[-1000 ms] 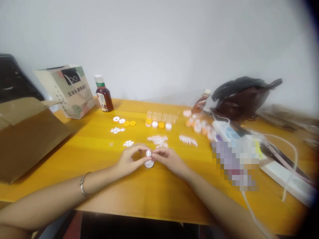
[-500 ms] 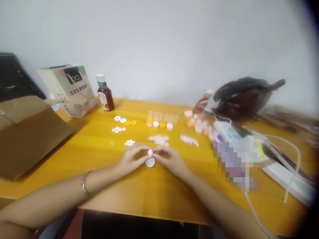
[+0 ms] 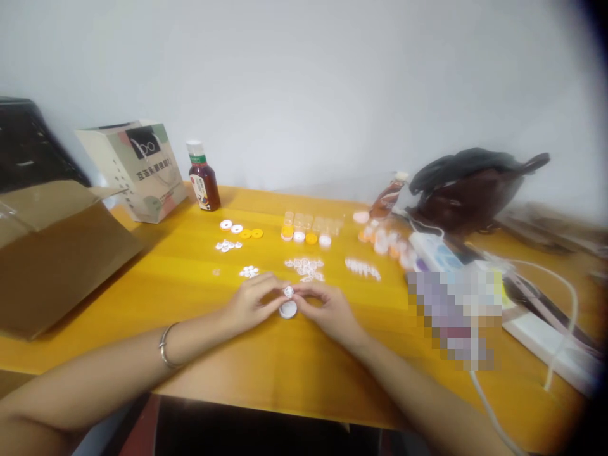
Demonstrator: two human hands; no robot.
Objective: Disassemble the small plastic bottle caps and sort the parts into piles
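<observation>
Between the fingertips of my left hand (image 3: 256, 301) and my right hand (image 3: 327, 309) is a small round white plastic piece (image 3: 289, 291). Both hands pinch it, thumbs toward me. Just below it on the table lies a white round cap (image 3: 287, 310), its hollow side up. Beyond my hands are a cluster of small white discs (image 3: 249, 272), a heap of white ring-like pieces (image 3: 304, 266) and a row of small white parts (image 3: 362, 268). Farther back sit white and yellow caps (image 3: 311, 238) beside clear little cylinders (image 3: 308, 221).
A cardboard box (image 3: 57, 253), a paper bag (image 3: 147, 171) and a dark red bottle (image 3: 203, 180) stand at the left. On the right are another bottle (image 3: 388, 196), a dark bag (image 3: 475, 187), a pile of caps (image 3: 387, 240), a power strip (image 3: 551, 348) and cables.
The view has shifted slightly. Both hands stay together over the cap, and the small white piece between the fingertips appears turned a little.
</observation>
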